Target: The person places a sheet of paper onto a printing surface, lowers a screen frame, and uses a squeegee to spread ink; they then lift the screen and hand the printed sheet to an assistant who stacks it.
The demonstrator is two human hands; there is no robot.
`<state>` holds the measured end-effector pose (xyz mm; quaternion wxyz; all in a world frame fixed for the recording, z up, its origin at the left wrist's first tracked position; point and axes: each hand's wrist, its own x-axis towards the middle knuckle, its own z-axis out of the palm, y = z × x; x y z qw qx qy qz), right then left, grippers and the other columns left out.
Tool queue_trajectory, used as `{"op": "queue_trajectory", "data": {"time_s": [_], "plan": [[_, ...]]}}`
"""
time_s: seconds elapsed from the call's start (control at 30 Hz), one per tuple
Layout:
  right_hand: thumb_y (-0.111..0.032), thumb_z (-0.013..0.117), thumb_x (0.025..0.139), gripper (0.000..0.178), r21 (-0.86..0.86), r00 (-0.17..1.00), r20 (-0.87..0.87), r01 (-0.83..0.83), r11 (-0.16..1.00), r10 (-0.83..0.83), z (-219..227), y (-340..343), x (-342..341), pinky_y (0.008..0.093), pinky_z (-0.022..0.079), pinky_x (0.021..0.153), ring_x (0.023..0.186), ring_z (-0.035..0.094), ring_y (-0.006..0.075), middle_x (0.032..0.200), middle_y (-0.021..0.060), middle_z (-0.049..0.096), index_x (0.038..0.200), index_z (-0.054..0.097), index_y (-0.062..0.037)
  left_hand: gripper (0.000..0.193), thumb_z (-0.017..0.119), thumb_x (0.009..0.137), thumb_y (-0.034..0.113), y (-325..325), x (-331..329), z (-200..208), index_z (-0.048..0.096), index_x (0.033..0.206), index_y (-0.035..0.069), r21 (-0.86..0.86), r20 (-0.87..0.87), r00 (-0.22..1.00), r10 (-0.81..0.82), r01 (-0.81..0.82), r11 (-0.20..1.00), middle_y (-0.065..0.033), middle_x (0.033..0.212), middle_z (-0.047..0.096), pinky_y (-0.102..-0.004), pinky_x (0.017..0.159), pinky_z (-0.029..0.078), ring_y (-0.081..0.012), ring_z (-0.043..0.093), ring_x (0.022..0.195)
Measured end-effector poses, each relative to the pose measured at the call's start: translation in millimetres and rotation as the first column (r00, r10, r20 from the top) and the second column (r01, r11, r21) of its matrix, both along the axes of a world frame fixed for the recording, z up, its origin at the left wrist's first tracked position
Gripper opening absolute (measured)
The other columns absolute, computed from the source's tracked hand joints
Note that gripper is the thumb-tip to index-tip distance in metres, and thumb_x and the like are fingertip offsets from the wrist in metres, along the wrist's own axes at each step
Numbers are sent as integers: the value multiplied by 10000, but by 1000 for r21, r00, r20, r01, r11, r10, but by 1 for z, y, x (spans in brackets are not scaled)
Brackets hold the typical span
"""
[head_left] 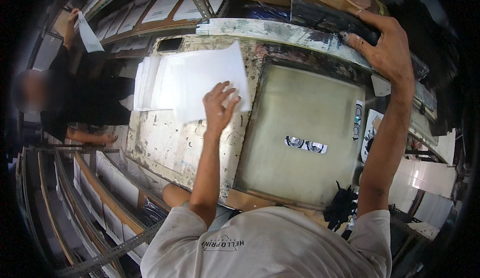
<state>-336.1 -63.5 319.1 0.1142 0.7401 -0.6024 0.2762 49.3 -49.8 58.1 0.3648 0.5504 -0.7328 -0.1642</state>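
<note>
My left hand [220, 108] is over a loose stack of thin white sheets [175, 78], at the near right part of the top sheet. Its fingers are curved and apart, and whether they touch the sheet I cannot tell. The top sheet's right edge stands raised. At the far right, my right hand [387, 48] grips a dark, ink-stained bar [330, 20], thumb on the near side and fingers over the far side. Between my arms lies a flat, pale olive board [300, 108] with a black-and-white printed strip [306, 144] on it.
A paint-spattered worktable [160, 143] carries the sheets and a dark phone-like slab [170, 44]. A stained pale beam [265, 30] crosses behind. Racks of white sheets [115, 178] stand left. Another person [85, 88] is there, holding a white sheet [88, 34]. Black cloth [341, 205] hangs near right.
</note>
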Motion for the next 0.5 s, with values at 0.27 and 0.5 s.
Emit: {"op": "queue_trajectory", "data": {"time_s": [0.27,0.5], "plan": [[-422,874,714,579,16,997,44,-66,998,65,3,-2,4,417,525,886,999,686,281,1076,179,725,1175,748,-95,542,609,961,386,36,-100,-76,528,1462,196,209,367,896,-250,183,961,-90,1621,340,-673,1187,144,-420,245,1503],[-459,837,714,562,171,993,111,-57,984,38,22,-2,12,446,485,956,1060,645,328,1058,183,707,1115,763,-72,556,616,957,367,27,-204,-79,508,1478,204,185,298,822,-486,450,874,-75,1636,312,-654,1185,166,-410,202,1517]]}}
